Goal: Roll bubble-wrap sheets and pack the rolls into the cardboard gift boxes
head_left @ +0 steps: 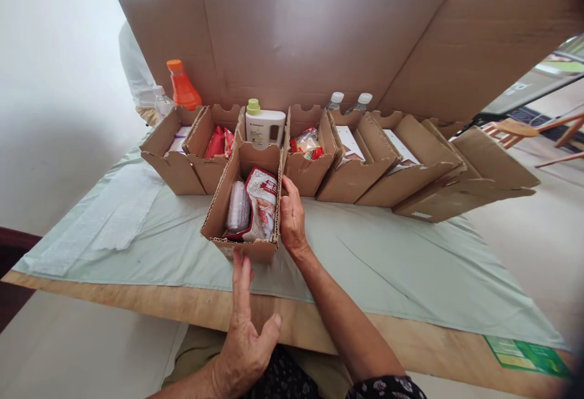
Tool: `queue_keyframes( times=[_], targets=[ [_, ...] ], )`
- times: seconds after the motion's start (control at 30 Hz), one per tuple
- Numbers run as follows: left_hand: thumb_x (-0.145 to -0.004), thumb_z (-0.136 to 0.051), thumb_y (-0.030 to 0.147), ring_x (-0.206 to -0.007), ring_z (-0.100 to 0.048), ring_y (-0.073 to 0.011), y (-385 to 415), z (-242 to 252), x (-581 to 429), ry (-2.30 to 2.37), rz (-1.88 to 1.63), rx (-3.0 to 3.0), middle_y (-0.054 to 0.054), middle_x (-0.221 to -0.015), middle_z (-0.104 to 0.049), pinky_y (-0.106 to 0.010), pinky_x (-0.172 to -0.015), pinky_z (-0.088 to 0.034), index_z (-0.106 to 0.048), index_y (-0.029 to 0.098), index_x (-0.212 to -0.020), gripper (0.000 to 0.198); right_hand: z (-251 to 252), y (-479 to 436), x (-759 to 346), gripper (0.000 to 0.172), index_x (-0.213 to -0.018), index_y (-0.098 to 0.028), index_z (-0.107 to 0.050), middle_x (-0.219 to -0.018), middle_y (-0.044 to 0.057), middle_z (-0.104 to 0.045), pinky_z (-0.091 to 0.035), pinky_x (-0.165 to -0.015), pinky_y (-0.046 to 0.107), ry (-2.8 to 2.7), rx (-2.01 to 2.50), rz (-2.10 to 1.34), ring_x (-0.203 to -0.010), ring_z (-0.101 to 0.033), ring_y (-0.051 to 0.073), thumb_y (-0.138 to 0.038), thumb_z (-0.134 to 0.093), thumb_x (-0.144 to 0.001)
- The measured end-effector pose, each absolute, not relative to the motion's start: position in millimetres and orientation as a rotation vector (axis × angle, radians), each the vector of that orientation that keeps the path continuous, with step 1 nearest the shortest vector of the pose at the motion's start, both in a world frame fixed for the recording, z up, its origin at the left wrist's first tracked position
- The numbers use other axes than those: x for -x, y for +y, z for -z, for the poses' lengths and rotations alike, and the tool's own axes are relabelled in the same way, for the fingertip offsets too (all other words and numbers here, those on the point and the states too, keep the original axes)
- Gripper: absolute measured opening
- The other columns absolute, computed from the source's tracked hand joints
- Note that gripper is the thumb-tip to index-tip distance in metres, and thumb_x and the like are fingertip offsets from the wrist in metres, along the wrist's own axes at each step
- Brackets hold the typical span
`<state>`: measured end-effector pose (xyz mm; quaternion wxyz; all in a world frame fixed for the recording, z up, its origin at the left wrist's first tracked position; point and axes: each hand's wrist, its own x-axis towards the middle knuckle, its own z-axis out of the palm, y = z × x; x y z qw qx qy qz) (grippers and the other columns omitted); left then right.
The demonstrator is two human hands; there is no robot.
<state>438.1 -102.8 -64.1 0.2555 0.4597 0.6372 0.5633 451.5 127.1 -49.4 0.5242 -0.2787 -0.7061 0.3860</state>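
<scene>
Cardboard box (250,252) on the green cloth (365,253), packet (263,207) inside. I rest my right hand (292,216), fingers extended, against its right wall; my left hand (246,338), spread and empty, points at its front, whether touching I cannot tell.

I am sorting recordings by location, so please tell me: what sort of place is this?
Probably an indoor room with a makeshift work area; home or business, I cannot tell. The signs are open cardboard boxes with packaged goods, a cloth-covered table and a tall cardboard panel behind.
</scene>
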Motion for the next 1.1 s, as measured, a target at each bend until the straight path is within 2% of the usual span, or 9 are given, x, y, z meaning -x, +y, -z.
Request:
queue_keyframes(
  times=[0.13,0.27,0.43,0.53,0.63,0.77,0.87,1.0,1.1],
  targets=[
    [-0.092,-0.055,0.014,-0.163,0.0,-0.035,-91.4,66.0,-441.1,1.714,-1.526,-1.284,-0.005,-0.176,0.006,-0.064,-0.129,-0.018,-0.005,0.036,-0.166,0.092,76.5,132.3,-454.8,0.067,-0.134,-0.021,-0.062,-0.142,0.013,-0.063,-0.04,-0.119,0.048,-1.598,0.779,-1.037,-0.135,-0.056,0.028,-0.071,-0.036,-0.098],
    [-0.089,-0.06,0.013,-0.162,0.006,-0.0355,-49.9,65.3,-437.6,1.691,-1.543,-1.32,-0.008,-0.176,0.01,-0.065,-0.129,-0.017,-0.007,0.035,-0.165,0.095,102.4,141.8,-458.8,0.064,-0.116,-0.02,-0.067,-0.123,0.015,-0.072,-0.048,-0.108,0.046,-1.495,0.934,-1.095,-0.117,-0.065,0.027,-0.072,-0.036,-0.096],
    [-0.084,-0.067,0.022,-0.162,0.007,-0.0345,37.5,58.0,-412.8,1.704,-1.612,-1.273,-0.019,-0.175,0.009,-0.06,-0.129,-0.016,-0.012,0.023,-0.164,0.097,112.2,152.4,-462.4,0.065,-0.117,-0.016,-0.064,-0.119,0.017,-0.071,-0.055,-0.09,0.041,-1.432,0.999,-1.125,-0.099,-0.07,0.024,-0.07,-0.033,-0.096],
    [-0.081,-0.07,0.027,-0.162,0.006,-0.0345,80.3,56.6,-393.0,1.749,-1.596,-1.292,-0.021,-0.175,0.005,-0.059,-0.129,-0.01,-0.016,0.02,-0.163,0.099,112.7,153.8,-462.4,0.063,-0.117,-0.018,-0.064,-0.118,0.016,-0.072,-0.056,-0.085,0.039,-1.415,1.013,-1.139,-0.095,-0.071,0.024,-0.07,-0.035,-0.095],
    [-0.079,-0.07,0.031,-0.163,-0.001,-0.0338,99.3,64.2,-378.9,1.774,-1.565,-1.328,-0.023,-0.174,-0.006,-0.057,-0.13,-0.008,-0.019,0.015,-0.162,0.098,112.2,152.4,-462.1,0.059,-0.118,-0.019,-0.063,-0.119,0.015,-0.072,-0.055,-0.086,0.039,-1.415,1.016,-1.139,-0.095,-0.071,0.024,-0.066,-0.037,-0.096],
    [-0.085,-0.065,0.041,-0.158,-0.028,-0.0357,82.5,80.1,-365.9,1.738,-1.345,-1.353,-0.022,-0.167,-0.034,-0.058,-0.128,-0.022,-0.038,0.014,-0.156,0.081,112.2,151.9,-462.6,0.049,-0.115,-0.02,-0.063,-0.117,0.014,-0.073,-0.055,-0.088,0.038,-1.444,1.015,-1.137,-0.095,-0.071,0.023,-0.06,-0.041,-0.097],
    [-0.09,-0.062,0.045,-0.15,-0.042,-0.0364,43.2,88.0,-353.6,1.739,-1.148,-1.486,-0.019,-0.155,-0.053,-0.061,-0.124,-0.031,-0.055,0.017,-0.146,0.063,110.5,148.3,-462.3,0.041,-0.109,-0.021,-0.064,-0.108,0.012,-0.075,-0.056,-0.088,0.04,-1.493,0.997,-1.141,-0.092,-0.072,0.023,-0.054,-0.046,-0.094],
    [-0.088,-0.064,0.036,-0.145,-0.05,-0.0342,-23.8,97.5,-342.2,1.69,-1.051,-1.657,-0.014,-0.146,-0.064,-0.061,-0.123,-0.034,-0.069,0.023,-0.131,0.045,90.1,132.1,-450.2,0.032,-0.104,-0.021,-0.067,-0.096,0.009,-0.077,-0.056,-0.085,0.039,-1.612,0.915,-1.167,-0.089,-0.072,0.024,-0.046,-0.053,-0.09],
    [-0.089,-0.062,0.025,-0.14,-0.057,-0.0325,-62.5,103.9,-344.5,1.714,-1.154,-1.661,-0.013,-0.136,-0.071,-0.061,-0.123,-0.036,-0.073,0.023,-0.124,0.038,54.6,123.4,-423.4,0.033,-0.116,-0.023,-0.068,-0.095,0.006,-0.077,-0.055,-0.085,0.035,-1.813,0.753,-1.129,-0.084,-0.071,0.02,-0.039,-0.053,-0.092]
  ],
)
